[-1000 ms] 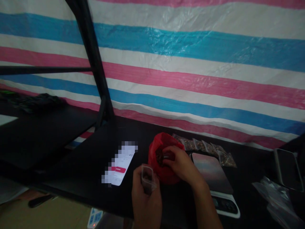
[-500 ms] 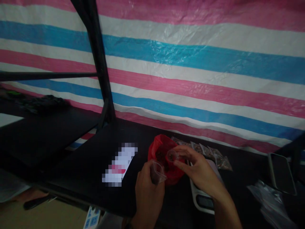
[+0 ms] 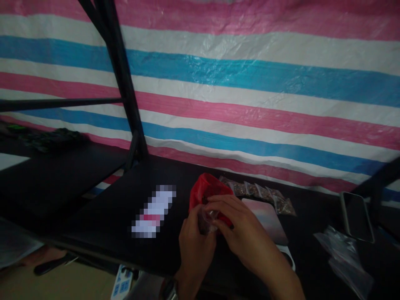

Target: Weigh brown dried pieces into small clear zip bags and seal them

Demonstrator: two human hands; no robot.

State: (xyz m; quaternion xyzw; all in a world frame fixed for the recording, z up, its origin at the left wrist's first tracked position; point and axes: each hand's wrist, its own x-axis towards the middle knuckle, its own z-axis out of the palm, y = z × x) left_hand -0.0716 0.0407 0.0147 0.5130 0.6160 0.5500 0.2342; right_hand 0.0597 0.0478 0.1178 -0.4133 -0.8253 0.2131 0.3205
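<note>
My left hand (image 3: 194,246) is closed around a small clear plastic bag (image 3: 206,220) with dark bits in it. My right hand (image 3: 243,233) pinches a small clear cup right at the bag's mouth; the cup is mostly hidden by my fingers. Both hands meet just in front of a red plastic bag (image 3: 206,192) that stands open on the black table (image 3: 118,216).
A small kitchen scale (image 3: 265,216) lies right of my hands. Behind it is a row of several filled little bags (image 3: 262,192). A lit phone (image 3: 153,212) lies to the left, a dark phone (image 3: 356,216) and loose clear bags (image 3: 343,250) to the right. A striped tarp hangs behind.
My right hand came out of the red bag with a small cup and brought it down to the mouth of the clear bag in my left hand.
</note>
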